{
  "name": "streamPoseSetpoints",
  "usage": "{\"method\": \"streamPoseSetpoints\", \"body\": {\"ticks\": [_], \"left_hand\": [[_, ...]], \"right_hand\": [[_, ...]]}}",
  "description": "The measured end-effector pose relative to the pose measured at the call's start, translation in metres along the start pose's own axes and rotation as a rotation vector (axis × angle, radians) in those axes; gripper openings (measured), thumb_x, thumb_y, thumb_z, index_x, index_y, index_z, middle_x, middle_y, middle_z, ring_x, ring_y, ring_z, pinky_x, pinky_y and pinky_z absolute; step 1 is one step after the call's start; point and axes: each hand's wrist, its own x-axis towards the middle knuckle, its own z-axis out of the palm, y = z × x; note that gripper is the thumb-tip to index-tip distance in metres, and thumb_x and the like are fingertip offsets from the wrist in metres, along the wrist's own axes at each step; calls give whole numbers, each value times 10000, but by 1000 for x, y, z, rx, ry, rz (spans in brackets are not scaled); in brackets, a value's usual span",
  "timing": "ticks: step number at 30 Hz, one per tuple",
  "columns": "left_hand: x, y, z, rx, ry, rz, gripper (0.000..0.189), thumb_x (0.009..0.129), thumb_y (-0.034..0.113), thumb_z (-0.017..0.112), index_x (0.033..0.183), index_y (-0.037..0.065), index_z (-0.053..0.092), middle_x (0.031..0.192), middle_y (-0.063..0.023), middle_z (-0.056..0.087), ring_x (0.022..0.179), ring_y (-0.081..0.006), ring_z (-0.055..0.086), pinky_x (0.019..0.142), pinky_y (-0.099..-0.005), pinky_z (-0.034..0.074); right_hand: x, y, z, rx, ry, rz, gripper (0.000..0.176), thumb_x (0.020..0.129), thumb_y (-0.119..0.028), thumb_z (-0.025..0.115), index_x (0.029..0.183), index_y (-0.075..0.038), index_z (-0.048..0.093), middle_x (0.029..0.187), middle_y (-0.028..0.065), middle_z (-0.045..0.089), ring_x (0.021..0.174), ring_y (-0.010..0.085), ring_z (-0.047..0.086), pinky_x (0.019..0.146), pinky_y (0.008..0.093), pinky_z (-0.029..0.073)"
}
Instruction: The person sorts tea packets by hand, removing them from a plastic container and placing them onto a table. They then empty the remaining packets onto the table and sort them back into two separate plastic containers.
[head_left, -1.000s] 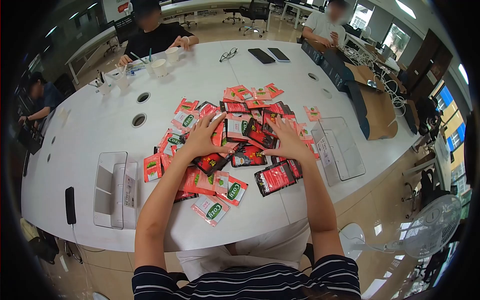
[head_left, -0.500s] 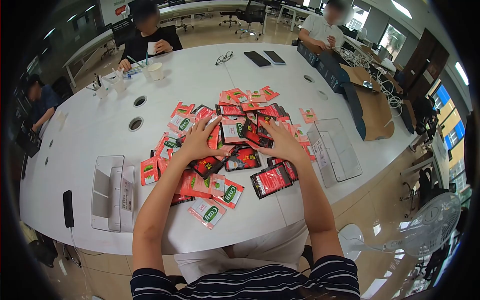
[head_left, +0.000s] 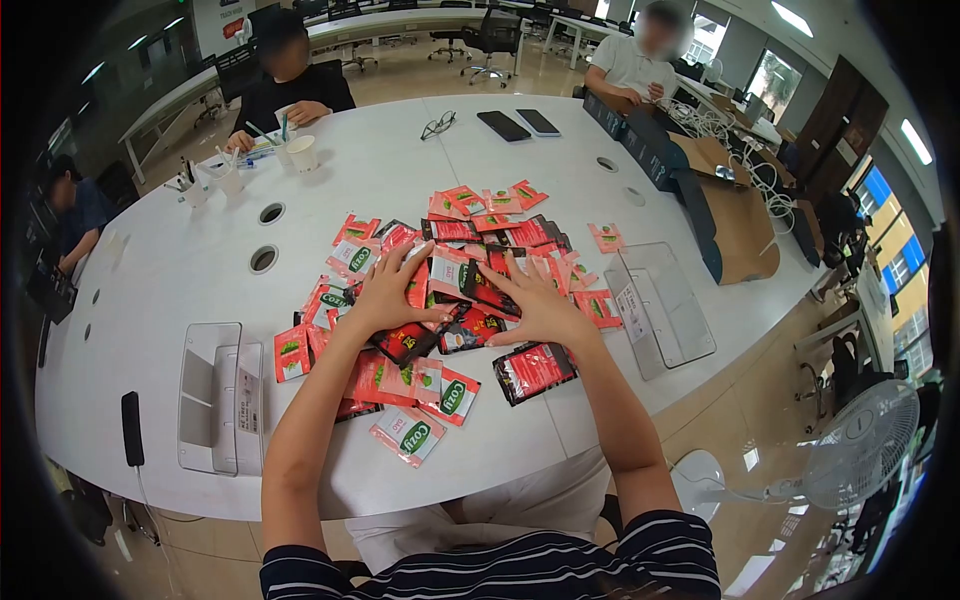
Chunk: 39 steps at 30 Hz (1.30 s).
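Both hands rest on a loose heap of small packets in the middle of the white table. My left hand (head_left: 388, 300) lies on the heap's left side, fingers spread. My right hand (head_left: 543, 308) touches the right side, its fingers also apart and the thumb stretched towards the left hand. Between them lie black-and-red packets, one with a dark picture (head_left: 470, 329), and a pink-and-white sachet (head_left: 448, 272). Pink Cozy sachets (head_left: 408, 435) spread towards me. A black-and-red packet (head_left: 535, 372) lies just below my right hand. Packets under the palms are hidden.
Clear plastic holders stand left (head_left: 212, 410) and right (head_left: 665, 310) of the heap. Farther off are glasses (head_left: 438, 125), phones (head_left: 503, 126), paper cups (head_left: 302, 153) and an open cardboard box (head_left: 730, 220). Other people sit around the table. A fan (head_left: 860, 445) stands at right.
My right hand has slid slightly left and towards me, pushing packets inwards. A pink sachet right of it now shows more. My left hand stays nearly in place; the view has shifted a little.
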Motion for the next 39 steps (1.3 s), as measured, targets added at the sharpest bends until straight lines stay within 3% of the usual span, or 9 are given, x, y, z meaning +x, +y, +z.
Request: {"method": "streamPoseSetpoints", "body": {"ticks": [11, 14, 20, 23, 29, 34, 36, 37, 39], "left_hand": [[-1, -3, 1, -6, -6, 3, 1133, 563, 653, 794, 1498, 297, 263, 1469, -153, 321, 1337, -410, 346, 1073, -588, 285], [-1, -10, 0, -50, -20, 36, 1145, 553, 655, 799, 1499, 294, 265, 1469, -157, 317, 1348, -405, 331, 1076, -604, 264], [1, -15, -4, -131, -61, 57, 1188, 529, 663, 806, 1508, 286, 248, 1487, -167, 287, 1370, -399, 299, 1088, -621, 219], [0, -14, -5, -116, -62, 42, 1186, 529, 664, 806, 1508, 296, 246, 1488, -174, 284, 1373, -401, 295, 1087, -623, 220], [2, -23, 4, -93, -26, 67, 1174, 539, 663, 804, 1506, 300, 248, 1484, -193, 283, 1367, -408, 304, 1075, -614, 248], [0, -15, 0, -29, 22, 98, 1133, 586, 542, 842, 1503, 196, 273, 1447, -178, 347, 1330, -371, 364, 1057, -514, 328], [0, -20, 7, 1, 27, 73, 1148, 575, 571, 834, 1504, 205, 266, 1459, -180, 334, 1339, -384, 349, 1058, -536, 317], [0, -15, 4, 14, -6, 26, 1156, 571, 589, 826, 1506, 218, 255, 1470, -177, 318, 1351, -386, 331, 1061, -559, 300], [-2, -8, -2, 23, -58, -39, 1171, 565, 621, 811, 1510, 243, 233, 1490, -172, 287, 1373, -389, 296, 1064, -600, 268]], "right_hand": [[-13, -28, -16, 9, -29, -180, 1102, 626, -351, 799, 1522, -264, 164, 1483, 287, 281, 1356, 489, 295, 1146, 512, 247], [-7, -32, -9, -95, 16, -166, 1049, 649, -287, 785, 1512, -306, 190, 1529, 214, 256, 1368, 425, 325, 1014, 485, 447], [7, -35, 11, -313, 121, -174, 979, 706, -158, 715, 1519, -224, 173, 1462, 215, 360, 1268, 421, 447, 831, 421, 566], [6, -38, 5, -250, 135, -171, 830, 745, -55, 637, 1486, -140, 271, 1366, 240, 444, 1177, 427, 520, 910, 437, 517], [10, -29, 16, -354, 246, -192, 667, 809, 10, 531, 1443, -87, 349, 1283, 194, 529, 1042, 378, 607, 836, 413, 544], [6, -29, -3, -11, 242, -107, 628, 799, 37, 482, 1395, -143, 404, 1136, 196, 614, 965, 347, 633, 728, 434, 532], [5, -22, -11, 217, 242, -36, 714, 766, 18, 512, 1430, -209, 384, 1109, 189, 627, 895, 365, 643, 723, 439, 512], [6, -9, -10, 245, 287, -29, 697, 796, -5, 536, 1440, -219, 380, 1130, 193, 627, 883, 350, 648, 725, 422, 509], [4, -6, -19, 288, 589, -184, 576, 860, -45, 536, 1415, -71, 385, 1085, 228, 628, 873, 313, 671, 741, 387, 519]]}}
